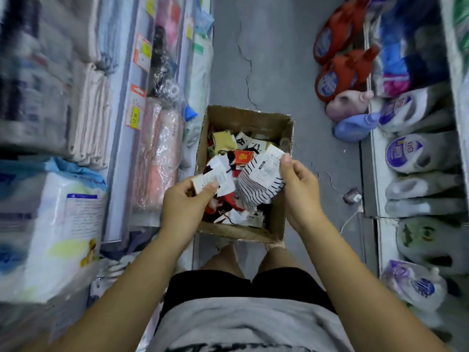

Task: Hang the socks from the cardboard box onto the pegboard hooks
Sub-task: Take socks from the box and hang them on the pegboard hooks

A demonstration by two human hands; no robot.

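The cardboard box [242, 174] stood on the floor [266, 59], loaded with loose socks [223, 141]. The left hand [186, 207] pinched a white paper label [215, 180] above the box. The right hand [299, 189] gripped a striped sock pair [256, 185] by its label, held over the box interior.

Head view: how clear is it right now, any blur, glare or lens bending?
Head view: centre sharp enough, striped socks and cardboard box readable; left shelves smeared by motion blur, detergent bottles on the right soft; wide-angle lens bows the edges; light even, no strong glare.
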